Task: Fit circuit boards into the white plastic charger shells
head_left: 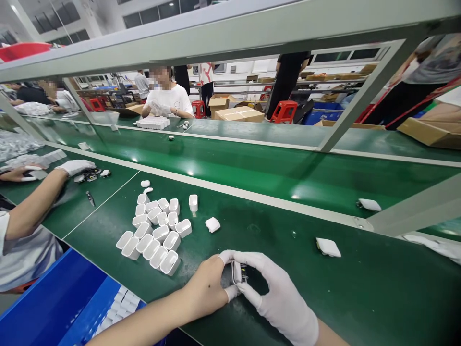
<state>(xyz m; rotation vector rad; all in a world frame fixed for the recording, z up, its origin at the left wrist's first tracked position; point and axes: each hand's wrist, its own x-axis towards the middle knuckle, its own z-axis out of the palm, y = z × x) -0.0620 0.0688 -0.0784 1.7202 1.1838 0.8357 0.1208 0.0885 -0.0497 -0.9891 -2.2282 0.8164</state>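
On the green tabletop (378, 298), both hands of the person meet around a small white case (236, 273), which is near the front edge, to the right of a group of white cups. The left hand (212, 284), with white covers on the fingertips, grips the case by its left side between thumb and finger. The right hand (275, 288), in a white glove, pinches it from the right side, where a dark inner part with some yellow shows at the open end. The white cups (161, 232) stand close together, several of them touching, their openings mostly upward, with white inner walls visible. One single cup (193, 202) stands apart behind them, and near it lies a rounded white piece (212, 224). Farther to the right lies a white piece with a dark edge (328, 247). Below the tabletop, at the lower left, a blue bin (54, 300) contains many small white pieces (120, 307), set in rows. At the left, a co-worker's gloved hand (77, 166) is over some dark parts (90, 176). In the background there are cardboard boxes (239, 114); their contents I cannot tell.
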